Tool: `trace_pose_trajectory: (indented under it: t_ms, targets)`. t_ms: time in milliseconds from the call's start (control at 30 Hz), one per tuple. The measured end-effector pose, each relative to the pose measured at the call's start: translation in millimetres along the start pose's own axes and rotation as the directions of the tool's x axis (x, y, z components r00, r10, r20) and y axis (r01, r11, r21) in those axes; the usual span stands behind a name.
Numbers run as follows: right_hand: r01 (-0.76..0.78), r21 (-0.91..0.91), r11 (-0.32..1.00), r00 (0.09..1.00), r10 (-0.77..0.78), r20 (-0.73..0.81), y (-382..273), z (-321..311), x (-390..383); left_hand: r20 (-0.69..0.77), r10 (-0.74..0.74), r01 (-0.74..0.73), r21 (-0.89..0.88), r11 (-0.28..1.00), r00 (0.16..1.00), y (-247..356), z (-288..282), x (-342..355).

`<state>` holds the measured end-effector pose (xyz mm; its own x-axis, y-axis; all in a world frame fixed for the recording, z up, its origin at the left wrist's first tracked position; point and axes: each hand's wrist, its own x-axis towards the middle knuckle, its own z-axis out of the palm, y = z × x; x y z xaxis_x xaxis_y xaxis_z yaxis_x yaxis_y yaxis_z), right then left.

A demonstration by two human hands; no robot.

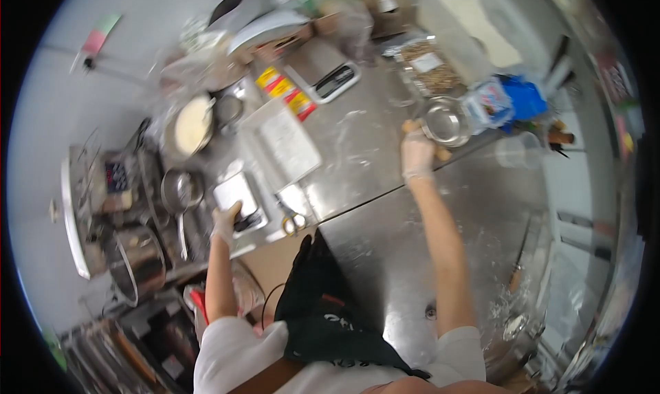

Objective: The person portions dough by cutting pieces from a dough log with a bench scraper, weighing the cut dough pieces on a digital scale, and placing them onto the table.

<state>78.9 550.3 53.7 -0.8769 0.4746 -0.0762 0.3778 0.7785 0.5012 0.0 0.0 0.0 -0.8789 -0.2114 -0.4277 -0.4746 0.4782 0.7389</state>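
Observation:
My left hand point(223, 225), in a thin translucent glove, is at the front left corner of a small kitchen scale point(236, 193) with a white platform. One digit lies over its dark front panel; the other fingers are partly hidden, and the hand seems closed on the corner. Across the steel table, my right hand point(417, 156), gloved too, reaches forward and grips the near left side of a round metal bowl point(448, 122). The bowl's shiny inside shows no contents that I can make out. Blur softens the fingers.
Nearby are a white rectangular tray point(287, 143), scissors point(293, 222), a saucepan point(181, 190) and a bowl of pale mixture point(193, 126). Farther back lie a larger scale point(328, 74), a bag of brown pieces point(430, 65) and a blue package point(520, 100). A clear container point(519, 150) stands right.

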Motion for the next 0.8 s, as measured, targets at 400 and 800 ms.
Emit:
trace_pose_trajectory:
  t_ms: [400,800]
  targets:
    - [0.273,0.247,0.93,0.811,-0.084,-0.58,-27.9,-39.3,-59.6,0.184,-0.288,0.316,-0.148,0.937,0.94,70.3,21.7,-22.9]
    - [-0.337,0.839,-0.427,0.941,-0.118,0.318,-98.6,-83.6,-216.5,0.019,-0.205,0.202,0.079,0.976,0.979,98.5,53.6,-42.0]
